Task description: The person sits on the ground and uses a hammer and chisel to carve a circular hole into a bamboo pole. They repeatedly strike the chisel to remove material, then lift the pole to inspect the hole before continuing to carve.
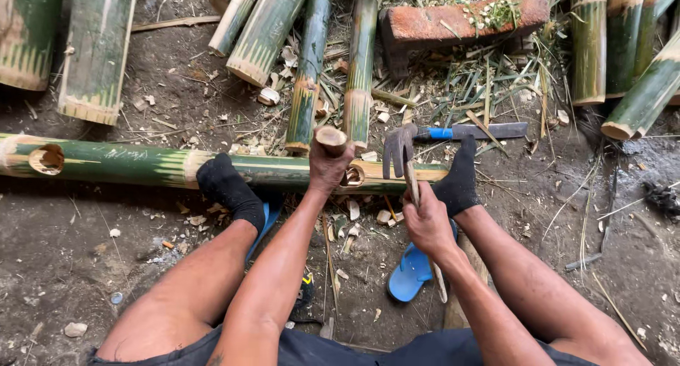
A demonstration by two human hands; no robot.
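A long green bamboo pole (pixel 127 162) lies across the ground, pinned under my two black-socked feet. My left hand (pixel 327 169) grips a short round wooden peg (pixel 331 139) standing upright over a notch cut in the pole. My right hand (pixel 426 223) holds the wooden handle of a claw hammer (pixel 399 151), its dark metal head raised just right of the peg, above the pole.
Several cut bamboo sections (pixel 266 32) lie behind the pole. A blue-handled blade (pixel 473 132) rests on the dirt to the right. A worn reddish wooden block (pixel 464 20) sits at the back. Blue sandals (pixel 411 274) and wood chips lie between my legs.
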